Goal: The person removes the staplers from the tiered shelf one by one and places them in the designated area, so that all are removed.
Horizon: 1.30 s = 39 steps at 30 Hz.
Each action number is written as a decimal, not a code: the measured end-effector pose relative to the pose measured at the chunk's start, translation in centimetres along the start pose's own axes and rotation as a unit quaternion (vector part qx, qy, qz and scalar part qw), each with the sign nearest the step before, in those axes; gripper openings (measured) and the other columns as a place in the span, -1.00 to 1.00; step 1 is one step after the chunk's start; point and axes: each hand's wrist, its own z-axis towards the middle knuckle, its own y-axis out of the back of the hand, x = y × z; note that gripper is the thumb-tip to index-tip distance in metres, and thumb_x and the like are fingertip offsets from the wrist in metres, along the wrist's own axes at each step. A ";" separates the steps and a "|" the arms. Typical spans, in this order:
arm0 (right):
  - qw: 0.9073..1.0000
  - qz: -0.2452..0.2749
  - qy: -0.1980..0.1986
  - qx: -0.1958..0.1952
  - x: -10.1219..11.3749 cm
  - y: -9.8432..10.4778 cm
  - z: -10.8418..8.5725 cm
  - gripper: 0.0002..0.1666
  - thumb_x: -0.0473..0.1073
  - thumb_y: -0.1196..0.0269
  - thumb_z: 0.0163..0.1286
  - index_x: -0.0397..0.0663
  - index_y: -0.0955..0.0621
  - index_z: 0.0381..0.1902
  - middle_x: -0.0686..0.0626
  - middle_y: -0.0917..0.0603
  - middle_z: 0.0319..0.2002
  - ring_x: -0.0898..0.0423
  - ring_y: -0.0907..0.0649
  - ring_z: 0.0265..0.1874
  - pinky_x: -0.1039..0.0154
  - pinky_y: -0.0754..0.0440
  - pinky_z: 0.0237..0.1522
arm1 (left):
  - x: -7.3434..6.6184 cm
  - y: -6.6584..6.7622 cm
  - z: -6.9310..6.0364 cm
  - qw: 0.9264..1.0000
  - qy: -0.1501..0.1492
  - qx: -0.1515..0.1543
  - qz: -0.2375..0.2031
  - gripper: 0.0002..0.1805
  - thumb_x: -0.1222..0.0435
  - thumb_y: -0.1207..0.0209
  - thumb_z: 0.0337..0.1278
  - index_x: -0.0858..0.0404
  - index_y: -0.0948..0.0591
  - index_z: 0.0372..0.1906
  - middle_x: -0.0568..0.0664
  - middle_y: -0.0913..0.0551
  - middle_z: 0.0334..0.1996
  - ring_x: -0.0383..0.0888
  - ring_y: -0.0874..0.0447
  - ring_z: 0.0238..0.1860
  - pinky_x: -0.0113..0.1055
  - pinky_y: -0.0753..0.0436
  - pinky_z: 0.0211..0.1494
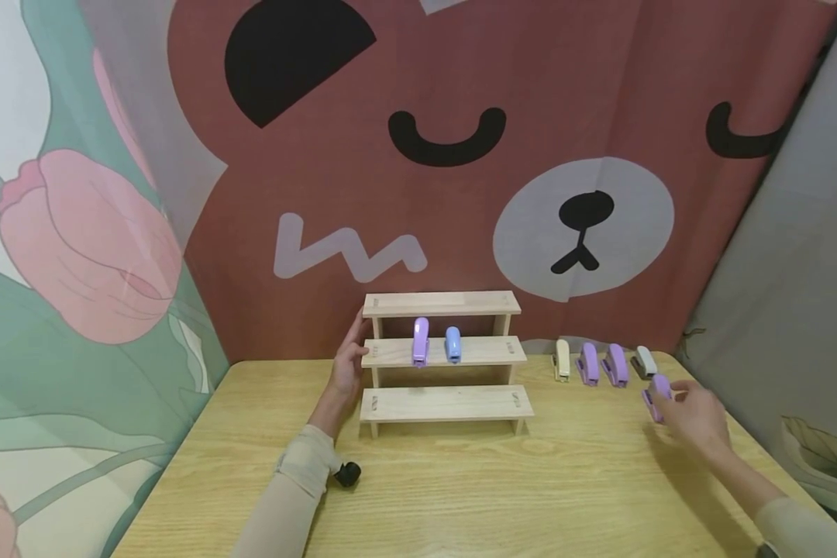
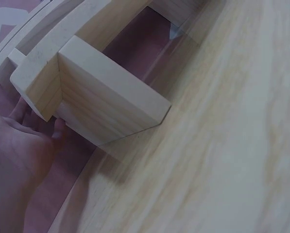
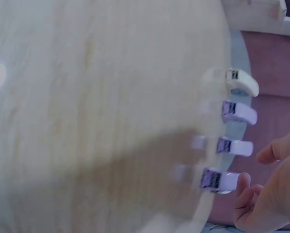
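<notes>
My left hand (image 1: 349, 370) holds the left side of a three-tier wooden display stand (image 1: 446, 403). Its thumb lies by the end of the middle board and its other fingers reach behind. On that middle board are a purple mini stapler (image 1: 421, 342) and a blue mini stapler (image 1: 453, 345). At the table's right, my right hand (image 1: 699, 418) is at another purple mini stapler (image 1: 657, 399). In the right wrist view a fingertip (image 3: 243, 183) overlaps that stapler's (image 3: 217, 179) far end, while another finger stands apart from it. No closed pinch shows.
Left of the right hand stand a cream stapler (image 1: 562, 361), two purple staplers (image 1: 589, 364) and a grey stapler (image 1: 645, 362), in a row near the table's back edge. A bear-print curtain (image 1: 460, 217) hangs behind the wood-grain table (image 1: 460, 496).
</notes>
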 end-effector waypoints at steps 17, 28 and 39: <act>0.990 0.029 0.121 -0.061 9.6 -1.6 -0.5 -0.49 -0.13 -0.22 0.41 -0.44 -0.58 0.14 -0.37 -0.66 -0.10 -0.16 -0.66 -0.26 0.08 -0.49 -0.44 | -0.5 1.1 -0.1 1.000 -0.006 -0.013 -0.004 -0.10 0.46 0.15 0.10 -0.12 -0.20 0.61 0.01 -0.18 0.55 -0.01 0.14 0.57 0.09 0.06 0.42; 0.984 0.064 0.157 -0.063 15.4 -4.4 -1.4 -0.59 -0.14 -0.24 0.38 -0.29 -0.66 0.08 -0.17 -0.71 -0.19 -0.05 -0.67 -0.30 0.09 -0.54 -0.39 | -0.7 1.1 0.0 0.999 0.004 -0.025 -0.021 -0.10 0.43 0.12 0.07 -0.09 -0.20 0.62 0.05 -0.17 0.56 -0.02 0.14 0.57 0.11 0.06 0.44; 0.979 0.141 0.140 -0.033 19.8 -7.9 -3.1 -0.65 -0.17 -0.23 0.38 -0.27 -0.69 0.02 -0.13 -0.71 -0.20 -0.02 -0.67 -0.31 0.14 -0.55 -0.37 | 0.0 0.0 0.1 1.000 0.011 -0.014 -0.008 -0.09 0.45 0.14 0.08 -0.14 -0.21 0.61 0.00 -0.18 0.55 -0.01 0.08 0.55 0.17 0.09 0.42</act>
